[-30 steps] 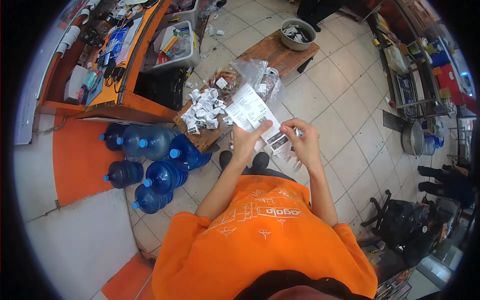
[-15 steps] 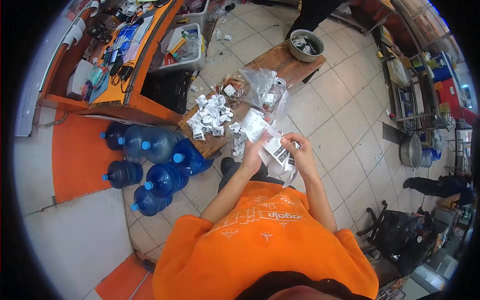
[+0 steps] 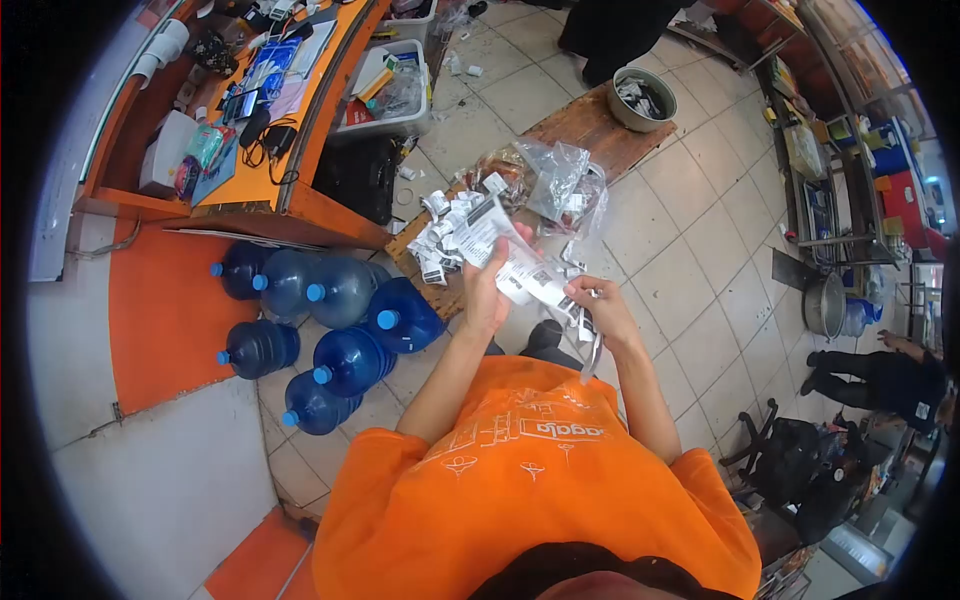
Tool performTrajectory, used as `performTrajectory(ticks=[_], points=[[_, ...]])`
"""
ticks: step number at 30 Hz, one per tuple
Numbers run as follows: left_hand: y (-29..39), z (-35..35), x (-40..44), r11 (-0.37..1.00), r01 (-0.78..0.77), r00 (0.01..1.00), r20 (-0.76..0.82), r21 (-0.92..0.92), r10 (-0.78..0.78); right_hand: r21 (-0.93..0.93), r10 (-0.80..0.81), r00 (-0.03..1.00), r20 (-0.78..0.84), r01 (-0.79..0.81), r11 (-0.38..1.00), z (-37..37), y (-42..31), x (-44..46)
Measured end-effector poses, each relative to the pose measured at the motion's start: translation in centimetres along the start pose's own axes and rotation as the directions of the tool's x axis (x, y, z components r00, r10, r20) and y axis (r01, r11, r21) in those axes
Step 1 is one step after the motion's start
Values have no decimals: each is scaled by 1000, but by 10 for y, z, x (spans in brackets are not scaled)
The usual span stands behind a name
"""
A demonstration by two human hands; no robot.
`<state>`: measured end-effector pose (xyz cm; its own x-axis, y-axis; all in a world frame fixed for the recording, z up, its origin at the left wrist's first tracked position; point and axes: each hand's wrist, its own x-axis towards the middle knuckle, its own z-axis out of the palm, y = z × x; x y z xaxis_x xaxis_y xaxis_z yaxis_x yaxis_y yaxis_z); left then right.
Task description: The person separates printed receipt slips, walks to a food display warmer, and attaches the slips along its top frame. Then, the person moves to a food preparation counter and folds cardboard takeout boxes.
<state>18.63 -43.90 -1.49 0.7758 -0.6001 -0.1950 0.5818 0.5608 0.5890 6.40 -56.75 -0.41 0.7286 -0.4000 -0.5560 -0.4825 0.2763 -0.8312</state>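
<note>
A long strip of printed white labels (image 3: 535,277) stretches between my two hands above my lap. My left hand (image 3: 487,295) is closed around its upper part, fingers behind and thumb in front. My right hand (image 3: 603,308) pinches the lower part between thumb and fingers, and a loose tail of the strip hangs beneath it. Just beyond my left hand, a heap of small crumpled white printed pieces (image 3: 437,240) lies on the wooden bench (image 3: 590,135). Behind the strip, clear plastic bags (image 3: 565,185) with reddish-brown contents rest on the bench.
A metal pot (image 3: 641,100) holding dark and white pieces stands at the bench's far end. Several blue water jugs (image 3: 350,360) lie left. An orange desk (image 3: 260,160) and a plastic bin (image 3: 400,95) are beyond. Other people (image 3: 875,375) stand right and at the back.
The strip appears straighter and more spread between my hands. The view has shifted, so bench and jugs sit further right. The person on the right shows more fully.
</note>
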Motion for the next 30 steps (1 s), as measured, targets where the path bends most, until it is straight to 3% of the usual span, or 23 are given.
performTrajectory(ticks=[1,3,4,5,6,8,11,13,15,16,17,18,19,20,21,22,24,25,27,28,30], points=[[6,0,2,1000,4,1000,4,-1,-4,1,-1,1000,-5,1,1000,3,8,3],[17,2,8,978,-46,994,-104,-205,25,225,140,988,-72,-120,967,3,41,12],[27,1,11,991,-10,1000,-8,-130,9,224,134,988,-80,-113,968,0,56,10],[34,0,12,991,-9,1000,0,-134,9,216,135,975,-175,-95,972,-4,72,4],[40,0,14,999,9,994,113,-52,-3,208,134,954,-267,-79,975,-5,82,-6],[48,0,15,997,70,964,255,44,-79,114,218,937,-273,-193,974,-2,85,-32],[58,12,16,988,157,950,273,-7,-149,86,75,981,-178,-61,994,11,121,-56],[62,15,21,978,207,939,282,-4,-198,44,158,974,-163,-153,987,18,90,-68],[62,17,26,970,241,930,294,-31,-222,-348,235,972,12,-216,912,22,88,-69],[62,18,27,966,255,929,285,-36,-234,-336,239,971,-1,-226,914,25,106,-69],[62,18,27,963,269,923,292,-32,-248,-453,-87,993,-82,41,891,29,137,-65],[62,17,28,961,277,910,320,1,-262,-583,-413,904,-114,275,764,36,141,-63],[63,18,29,959,280,897,347,34,-274,-583,-415,901,-126,271,766,36,142,-64],[64,20,26,953,300,884,361,46,-296,-201,-144,955,-258,92,975,33,141,-65],[64,20,26,952,301,881,368,45,-297,225,160,952,-260,-101,969,32,131,-66],[63,19,24,948,307,864,393,83,-314,225,159,952,-263,-99,969,33,123,-65],[59,16,22,942,301,843,420,149,-336,396,-24,943,-331,161,904,37,102,-60],[58,17,21,942,301,841,423,151,-337,397,-25,942,-333,165,903,42,85,-61],[58,20,19,937,289,823,449,194,-347,104,-65,966,-251,94,990,59,44,-67],[59,20,19,937,291,821,452,195,-349,-6,-115,949,-293,119,993,69,34,-69],[60,20,19,944,296,841,428,146,-330,16,-130,939,-318,142,990,69,31,-65]])
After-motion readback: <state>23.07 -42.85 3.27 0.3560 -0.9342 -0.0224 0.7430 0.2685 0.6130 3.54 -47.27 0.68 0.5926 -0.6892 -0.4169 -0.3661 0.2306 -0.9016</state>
